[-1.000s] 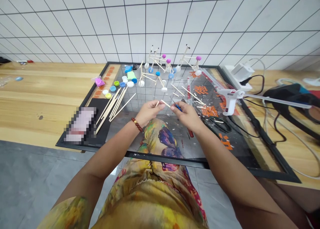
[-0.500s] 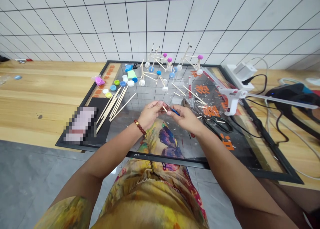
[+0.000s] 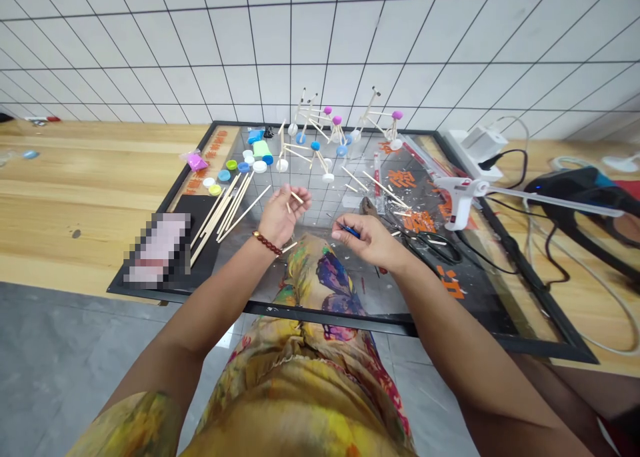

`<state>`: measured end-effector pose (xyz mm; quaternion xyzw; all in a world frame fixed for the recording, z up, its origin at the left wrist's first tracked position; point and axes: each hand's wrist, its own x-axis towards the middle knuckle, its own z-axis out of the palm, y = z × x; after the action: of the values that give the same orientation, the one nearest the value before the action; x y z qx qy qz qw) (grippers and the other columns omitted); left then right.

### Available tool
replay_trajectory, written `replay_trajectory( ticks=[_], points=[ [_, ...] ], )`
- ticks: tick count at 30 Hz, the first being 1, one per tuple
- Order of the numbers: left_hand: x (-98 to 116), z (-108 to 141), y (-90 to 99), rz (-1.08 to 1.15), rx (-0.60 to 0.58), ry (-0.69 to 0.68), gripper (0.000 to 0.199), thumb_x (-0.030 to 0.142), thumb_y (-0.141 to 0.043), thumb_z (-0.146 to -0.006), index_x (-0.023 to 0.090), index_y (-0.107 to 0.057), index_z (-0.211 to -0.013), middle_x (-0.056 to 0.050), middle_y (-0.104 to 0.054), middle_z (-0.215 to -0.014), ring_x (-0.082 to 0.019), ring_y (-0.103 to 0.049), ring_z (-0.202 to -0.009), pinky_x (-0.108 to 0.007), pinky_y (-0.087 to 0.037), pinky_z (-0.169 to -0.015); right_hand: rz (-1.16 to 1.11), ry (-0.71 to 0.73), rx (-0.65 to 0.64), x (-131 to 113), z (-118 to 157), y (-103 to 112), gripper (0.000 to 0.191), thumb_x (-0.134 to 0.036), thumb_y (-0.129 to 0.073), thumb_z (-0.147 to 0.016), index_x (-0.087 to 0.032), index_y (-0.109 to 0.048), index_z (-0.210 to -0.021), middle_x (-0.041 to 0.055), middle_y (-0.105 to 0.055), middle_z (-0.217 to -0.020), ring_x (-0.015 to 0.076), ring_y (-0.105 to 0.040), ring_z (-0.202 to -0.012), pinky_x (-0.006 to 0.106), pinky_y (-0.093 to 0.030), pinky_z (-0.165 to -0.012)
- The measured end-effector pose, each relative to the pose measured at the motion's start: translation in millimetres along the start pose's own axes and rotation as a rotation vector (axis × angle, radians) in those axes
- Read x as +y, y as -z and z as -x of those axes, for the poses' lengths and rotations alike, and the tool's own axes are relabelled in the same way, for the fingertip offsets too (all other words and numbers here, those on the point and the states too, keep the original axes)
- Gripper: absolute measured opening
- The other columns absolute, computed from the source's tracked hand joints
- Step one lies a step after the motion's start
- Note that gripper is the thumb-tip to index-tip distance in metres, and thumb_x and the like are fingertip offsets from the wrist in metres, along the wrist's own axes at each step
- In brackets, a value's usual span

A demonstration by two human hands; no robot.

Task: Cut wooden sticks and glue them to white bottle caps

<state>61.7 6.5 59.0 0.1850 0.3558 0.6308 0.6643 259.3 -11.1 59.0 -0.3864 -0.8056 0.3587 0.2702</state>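
My left hand (image 3: 281,217), with a beaded bracelet (image 3: 267,242) at the wrist, is turned palm up over the glass-topped board, its fingers curled. A short wooden stick (image 3: 297,198) lies across its fingers, and another pale bit shows near the palm. To its right, my right hand (image 3: 367,238) is closed around a small blue-handled tool (image 3: 351,231) with a thin dark tip; its exact kind is unclear. The hands are apart. One short stick piece (image 3: 289,247) lies by my left wrist. Longer wooden sticks (image 3: 233,207) rest to the left.
Stick frames with bottle-cap wheels (image 3: 327,177) stand at the back. Coloured caps (image 3: 225,175) and a purple packet (image 3: 196,162) lie left, near a blurred pink rectangle (image 3: 163,244). On the right are black-handled scissors (image 3: 445,247), a glue gun (image 3: 457,197) and a power strip (image 3: 475,154) with cables.
My hands have separated: the left moved left and turned palm up with the short stick, while the right stays near its place with the blue-handled tool.
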Motion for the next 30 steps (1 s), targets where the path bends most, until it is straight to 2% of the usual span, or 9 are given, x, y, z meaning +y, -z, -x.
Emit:
replay_trajectory(
  ticks=[3, 5, 7, 10, 14, 17, 23, 27, 30],
  points=[
    [10.5, -8.2, 4.7, 0.019, 0.051, -0.043, 0.029, 0.036, -0.064, -0.1, 0.017, -0.058, -0.079, 0.002, -0.065, -0.072, -0.009, -0.064, -0.062, -0.024, -0.052, -0.068, 0.111, -0.014, 0.017, 1.2, 1.3, -0.3, 0.035, -0.051, -0.051, -0.093, -0.021, -0.053, -0.076, -0.0023, -0.049, -0.064, 0.0139, -0.045, -0.062, 0.027, -0.036, -0.062],
    [9.8, -9.1, 5.9, 0.012, 0.031, -0.034, 0.028, 0.035, -0.062, -0.102, 0.017, -0.058, -0.08, 0.006, -0.054, -0.062, -0.005, -0.05, -0.05, -0.019, -0.043, -0.056, 0.227, -0.016, 0.025, 2.2, 1.9, -2.6, 0.032, -0.05, -0.052, -0.092, -0.02, -0.059, -0.085, 0.0007, -0.057, -0.069, 0.0165, -0.051, -0.065, 0.029, -0.038, -0.065],
    [5.1, -7.1, 5.8, -0.018, -0.006, -0.006, 0.028, 0.033, -0.06, -0.103, 0.016, -0.059, -0.081, 0.008, -0.043, -0.056, -0.004, -0.037, -0.044, -0.017, -0.034, -0.049, 0.349, -0.018, 0.027, 3.2, 2.3, -6.5, 0.032, -0.045, -0.051, -0.092, -0.018, -0.064, -0.104, 0.0068, -0.07, -0.086, 0.0215, -0.061, -0.076, 0.031, -0.042, -0.071],
    [-2.8, -2.5, 5.2, -0.1, -0.057, 0.039, 0.024, 0.031, -0.061, -0.102, 0.016, -0.061, -0.083, 0.008, -0.039, -0.056, -0.003, -0.031, -0.043, -0.017, -0.03, -0.047, 0.47, -0.035, 0.049, 5.5, 2.1, -12.3, 0.039, -0.039, -0.043, -0.096, -0.016, -0.06, -0.123, 0.0145, -0.075, -0.111, 0.0285, -0.069, -0.095, 0.035, -0.046, -0.08],
    [-9.4, 2.8, 5.3, -0.219, -0.171, 0.04, 0.014, 0.027, -0.07, -0.095, 0.016, -0.064, -0.087, 0.005, -0.052, -0.066, -0.005, -0.044, -0.051, -0.018, -0.04, -0.054, 0.457, -0.108, 0.207, 11.4, 0.1, -15.2, 0.041, -0.038, -0.038, -0.099, -0.014, -0.054, -0.127, 0.0164, -0.075, -0.104, 0.0319, -0.07, -0.093, 0.037, -0.047, -0.078],
    [-13.4, 6.0, 5.5, -0.315, -0.256, 0.061, 0.015, 0.028, -0.075, -0.09, 0.016, -0.067, -0.09, 0.005, -0.052, -0.064, -0.005, -0.042, -0.05, -0.017, -0.036, -0.051, 0.364, -0.107, 0.31, 13.1, -0.6, -15.2, 0.043, -0.041, -0.044, -0.097, -0.016, -0.05, -0.131, 0.0122, -0.074, -0.098, 0.0292, -0.069, -0.086, 0.036, -0.045, -0.075],
    [-17.2, 7.3, 6.6, -0.45, -0.305, 0.063, 0.048, 0.048, -0.077, -0.086, 0.013, -0.057, -0.059, 0.007, -0.033, -0.05, -0.003, -0.026, -0.044, -0.018, -0.022, -0.044, 0.294, -0.132, 0.283, 7.8, 0.3, -19.4, 0.053, -0.051, -0.051, -0.093, -0.014, -0.054, -0.131, -0.0017, -0.058, -0.067, 0.0221, -0.059, -0.063, 0.031, -0.039, -0.065],
    [-16.6, 5.3, 7.6, -0.457, -0.252, 0.065, 0.041, 0.038, -0.072, -0.087, 0.015, -0.055, -0.057, 0.007, -0.029, -0.048, -0.003, -0.024, -0.042, -0.019, -0.019, -0.044, 0.36, -0.177, 0.284, 7.0, -0.7, -21.3, 0.05, -0.049, -0.049, -0.094, -0.015, -0.058, -0.13, 0.0014, -0.064, -0.07, 0.0234, -0.063, -0.066, 0.031, -0.039, -0.067],
    [-18.0, 4.1, 7.8, -0.464, -0.222, 0.05, 0.037, 0.037, -0.067, -0.089, 0.015, -0.058, -0.061, 0.007, -0.029, -0.048, -0.004, -0.022, -0.043, -0.019, -0.018, -0.044, 0.501, -0.196, 0.216, 6.2, -1.2, -20.7, 0.043, -0.047, -0.047, -0.096, -0.017, -0.063, -0.124, 0.0063, -0.072, -0.079, 0.0259, -0.067, -0.076, 0.032, -0.038, -0.068]
  ],
)
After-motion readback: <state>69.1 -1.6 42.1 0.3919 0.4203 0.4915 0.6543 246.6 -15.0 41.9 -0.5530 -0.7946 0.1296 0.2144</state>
